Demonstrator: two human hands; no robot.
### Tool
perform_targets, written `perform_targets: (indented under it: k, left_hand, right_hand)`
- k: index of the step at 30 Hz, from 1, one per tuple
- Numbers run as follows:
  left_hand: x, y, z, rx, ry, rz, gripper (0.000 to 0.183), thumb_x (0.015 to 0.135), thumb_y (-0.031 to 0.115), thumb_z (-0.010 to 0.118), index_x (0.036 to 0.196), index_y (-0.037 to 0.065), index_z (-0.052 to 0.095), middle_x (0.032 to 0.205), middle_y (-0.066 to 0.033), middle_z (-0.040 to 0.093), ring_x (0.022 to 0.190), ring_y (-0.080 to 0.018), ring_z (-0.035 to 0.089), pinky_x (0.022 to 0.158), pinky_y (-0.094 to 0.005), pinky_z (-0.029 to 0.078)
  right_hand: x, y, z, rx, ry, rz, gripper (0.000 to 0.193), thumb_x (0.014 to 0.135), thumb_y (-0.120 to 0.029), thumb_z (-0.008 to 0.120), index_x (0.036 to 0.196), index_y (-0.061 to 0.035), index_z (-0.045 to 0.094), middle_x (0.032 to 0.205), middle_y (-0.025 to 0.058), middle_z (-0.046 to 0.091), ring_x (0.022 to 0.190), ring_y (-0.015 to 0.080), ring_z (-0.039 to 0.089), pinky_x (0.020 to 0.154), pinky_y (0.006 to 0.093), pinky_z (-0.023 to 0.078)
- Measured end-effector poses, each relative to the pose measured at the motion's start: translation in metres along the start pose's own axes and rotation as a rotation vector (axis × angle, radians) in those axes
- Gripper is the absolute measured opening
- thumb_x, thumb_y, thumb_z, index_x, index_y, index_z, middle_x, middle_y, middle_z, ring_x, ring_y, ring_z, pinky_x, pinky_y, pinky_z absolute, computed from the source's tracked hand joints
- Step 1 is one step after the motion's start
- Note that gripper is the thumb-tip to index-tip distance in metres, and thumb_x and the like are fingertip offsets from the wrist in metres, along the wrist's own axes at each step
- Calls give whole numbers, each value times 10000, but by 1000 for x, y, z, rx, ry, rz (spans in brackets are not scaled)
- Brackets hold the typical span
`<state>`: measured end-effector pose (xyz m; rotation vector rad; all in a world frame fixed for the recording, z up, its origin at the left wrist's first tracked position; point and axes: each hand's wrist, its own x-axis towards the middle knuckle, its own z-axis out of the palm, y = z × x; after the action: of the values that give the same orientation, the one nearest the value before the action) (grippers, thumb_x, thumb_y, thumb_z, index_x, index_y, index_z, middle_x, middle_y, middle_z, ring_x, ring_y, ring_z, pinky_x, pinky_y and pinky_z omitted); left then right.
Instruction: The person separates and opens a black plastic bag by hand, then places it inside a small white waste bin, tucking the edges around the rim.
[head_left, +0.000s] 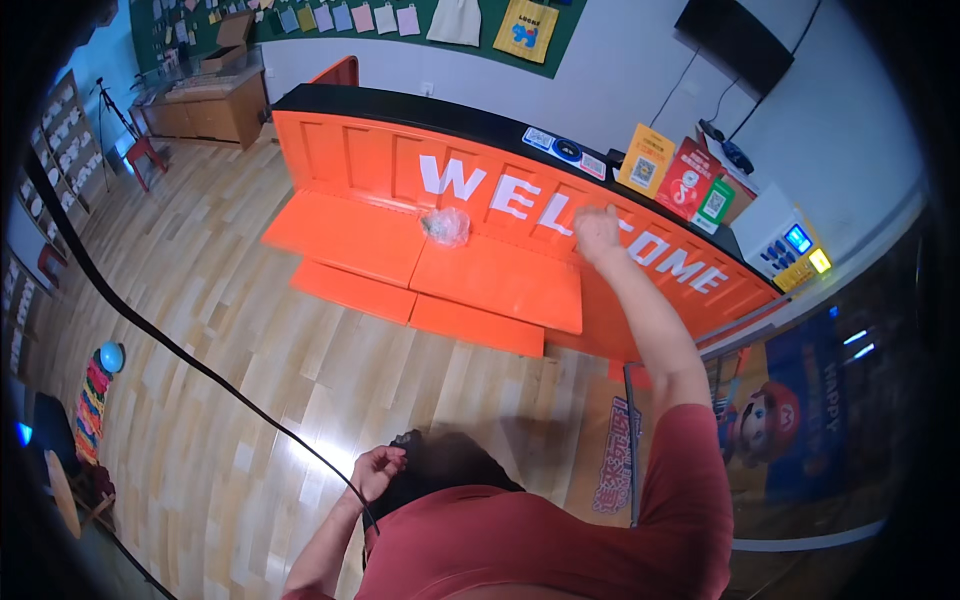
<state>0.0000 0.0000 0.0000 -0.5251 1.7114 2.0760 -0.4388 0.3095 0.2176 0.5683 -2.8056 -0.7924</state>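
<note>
My right arm stretches forward to the orange counter (385, 160). My right hand (598, 235) is in front of the white letters on its face, fingers curled; whatever they may hold is hidden. Low in front of my body, my left hand (378, 472) has its fingers bent together beside a dark, bunched thing (408, 440). Whether it grips that thing cannot be made out. Black cloth (455, 468) shows below my red shirt. A crumpled clear plastic bag (447, 227) lies on the orange bench step (500, 275), left of my right hand.
Colourful sign cards (648, 160) and a white device with lit displays (785, 245) stand on the countertop. A glass door with a dark frame (632, 440) is at right. A black cable (200, 365) crosses the left side. A blue ball (111, 356) is at far left.
</note>
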Motion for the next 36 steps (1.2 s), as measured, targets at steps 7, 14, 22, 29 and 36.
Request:
perform_targets:
  k: [7,14,22,29,36]
  left_hand:
    - [86,74,-32,210,226,107,164,892,-7,563,1043,-6,628,921,-103,682,859,-171,657,772,-282,526]
    - [95,137,-6,-210,604,-54,177,887,77,588,1042,0,623,911,-120,673,837,-213,668,731,-335,554]
    - [156,184,26,-163,494,-71,183,895,97,599,1060,21,624,955,-121,669,879,-220,665,768,-337,546]
    - [173,188,35,-191,459,-48,175,898,95,593,1052,21,632,941,-112,673,878,-217,665,775,-332,539]
    - [175,178,35,-240,518,8,197,903,114,608,1061,-1,631,901,-104,686,814,-162,658,714,-277,523]
  right_hand:
    - [204,113,49,-232,-52,120,313,778,-171,625,1070,-60,643,1030,109,664,981,275,640,963,507,340]
    - [288,126,68,-315,-655,352,383,857,-228,581,1202,-66,622,1177,180,626,992,443,621,917,614,384]
    - [335,211,176,354,-877,592,380,838,-176,627,1214,-122,624,1196,115,627,1039,355,620,845,614,441]
    - [326,219,180,412,-846,663,351,843,-163,624,1193,-145,643,1184,108,636,1043,325,624,837,593,462]
    - [327,213,171,293,-821,694,327,848,-149,620,1172,-167,661,1173,100,645,1047,295,629,828,572,482]
